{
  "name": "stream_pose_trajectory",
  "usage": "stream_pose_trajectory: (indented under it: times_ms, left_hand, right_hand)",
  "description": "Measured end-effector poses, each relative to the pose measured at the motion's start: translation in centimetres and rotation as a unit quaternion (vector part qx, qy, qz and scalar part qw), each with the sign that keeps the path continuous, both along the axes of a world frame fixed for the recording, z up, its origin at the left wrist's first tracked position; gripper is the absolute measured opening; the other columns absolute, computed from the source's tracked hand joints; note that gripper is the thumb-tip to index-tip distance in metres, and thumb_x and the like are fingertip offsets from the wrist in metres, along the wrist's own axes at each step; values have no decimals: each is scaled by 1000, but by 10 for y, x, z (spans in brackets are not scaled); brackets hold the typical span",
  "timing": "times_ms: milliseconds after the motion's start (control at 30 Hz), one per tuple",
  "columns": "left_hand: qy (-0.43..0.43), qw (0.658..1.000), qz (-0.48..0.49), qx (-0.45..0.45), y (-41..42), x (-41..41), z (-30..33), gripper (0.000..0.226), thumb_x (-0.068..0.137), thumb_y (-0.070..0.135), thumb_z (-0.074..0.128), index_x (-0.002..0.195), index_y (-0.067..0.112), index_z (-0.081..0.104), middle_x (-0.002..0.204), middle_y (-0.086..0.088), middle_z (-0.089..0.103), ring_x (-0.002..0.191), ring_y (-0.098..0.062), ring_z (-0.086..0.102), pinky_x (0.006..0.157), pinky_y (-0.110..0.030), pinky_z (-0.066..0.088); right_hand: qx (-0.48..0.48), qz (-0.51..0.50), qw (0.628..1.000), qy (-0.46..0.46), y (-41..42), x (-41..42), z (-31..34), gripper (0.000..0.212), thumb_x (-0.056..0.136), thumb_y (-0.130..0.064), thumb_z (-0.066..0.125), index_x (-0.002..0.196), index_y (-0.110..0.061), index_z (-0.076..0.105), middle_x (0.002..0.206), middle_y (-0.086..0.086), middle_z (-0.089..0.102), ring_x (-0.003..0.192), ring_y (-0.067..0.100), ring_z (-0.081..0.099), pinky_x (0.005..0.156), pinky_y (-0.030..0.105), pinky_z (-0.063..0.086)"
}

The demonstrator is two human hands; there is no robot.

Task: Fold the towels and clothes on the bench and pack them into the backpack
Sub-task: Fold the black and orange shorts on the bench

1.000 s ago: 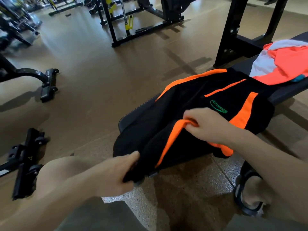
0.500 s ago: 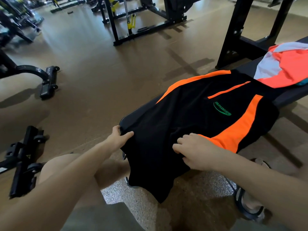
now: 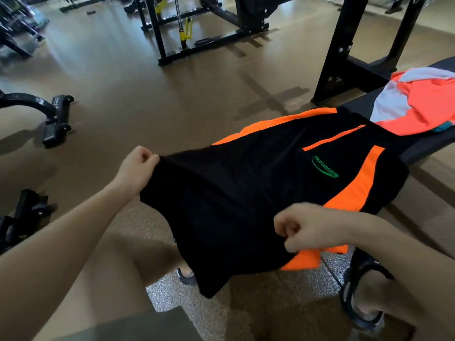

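A: What has been changed nearest the camera?

B: The black shorts (image 3: 246,193) have been lifted off the bench's near end, pinched by the right hand (image 3: 312,227) and left hand (image 3: 138,161).

A: And farther?

B: The orange shirt (image 3: 423,109) lies unfolded on the bench (image 3: 418,148). No backpack is seen.

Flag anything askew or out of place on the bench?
The orange and grey garment lies crumpled and unfolded at the bench's far end. The black shorts overhang the near end, gripped by both hands.
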State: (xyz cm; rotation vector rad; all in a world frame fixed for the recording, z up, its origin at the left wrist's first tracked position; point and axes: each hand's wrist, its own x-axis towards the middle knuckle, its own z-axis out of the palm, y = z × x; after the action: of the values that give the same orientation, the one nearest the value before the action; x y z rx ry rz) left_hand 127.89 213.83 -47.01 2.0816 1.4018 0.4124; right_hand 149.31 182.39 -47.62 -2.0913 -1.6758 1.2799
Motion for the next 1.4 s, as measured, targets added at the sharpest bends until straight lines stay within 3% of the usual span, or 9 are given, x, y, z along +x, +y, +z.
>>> stream_pose_trajectory:
  times_ms: [100,267,467,633,767,867,967,1167,1400]
  left_hand:
    - [175,970,-106,-127,-3,-4,-16,44,104,44,45,90,9,69,84,-6,63,76,-23,58,66,-32,44]
    - [194,971,-142,-9,-7,4,-33,29,99,42,57,102,13,57,99,-1,61,91,-21,60,81,-36,50]
    - [267,940,-205,-62,-13,24,-39,15,96,29,65,106,20,60,105,-1,64,94,-17,62,82,-35,54]
    - [120,983,-118,78,5,31,-32,6,96,14,56,98,9,53,96,-14,62,92,-31,58,74,-35,39]
    - [65,979,-59,183,25,27,-28,21,98,24,55,116,14,49,116,-15,48,102,-39,54,88,-44,43]
    - [147,989,9,10,26,25,-39,62,98,50,52,149,23,30,149,-21,35,135,-45,41,112,-54,35]
    - [181,949,68,-251,25,14,-48,82,102,61,36,162,16,5,165,-19,19,149,-42,26,118,-58,26]
    - [139,886,81,-434,4,-13,-57,59,101,53,39,139,8,42,128,-26,60,115,-41,62,99,-59,49]
    - [-90,823,174,-533,-39,-38,-80,40,104,45,43,102,8,58,83,-11,63,72,-28,64,68,-42,57]
  right_hand:
    - [-96,49,993,-53,-3,-6,-14,18,75,-28,69,92,-21,68,71,-4,68,56,2,55,55,22,47]
    - [209,26,967,-146,14,-30,-30,23,81,-43,63,97,-27,58,74,-15,52,69,3,49,63,23,41]
    - [280,119,905,-298,21,-71,-71,44,71,-54,70,99,-22,60,95,-2,55,84,19,53,72,33,47]
    - [311,125,920,-203,31,-63,-67,14,92,-31,53,91,-19,59,87,-2,60,81,20,57,75,38,51]
    - [369,-17,917,-154,43,-50,-50,9,90,-26,53,96,-19,54,92,-4,54,84,18,53,74,35,45]
    - [311,-50,927,-204,41,-35,-56,35,87,-38,58,117,-21,54,103,-4,53,94,18,52,81,34,47]
    - [242,10,925,-293,35,-29,-70,58,83,-54,52,132,-21,53,123,4,53,112,25,51,91,39,49]
    - [286,4,901,-325,47,-25,-73,12,77,-20,71,85,-18,62,83,0,56,74,23,56,59,34,46]
    - [273,-76,922,-263,54,-23,-59,8,84,-20,55,80,-18,49,79,-4,47,76,22,54,63,30,30]
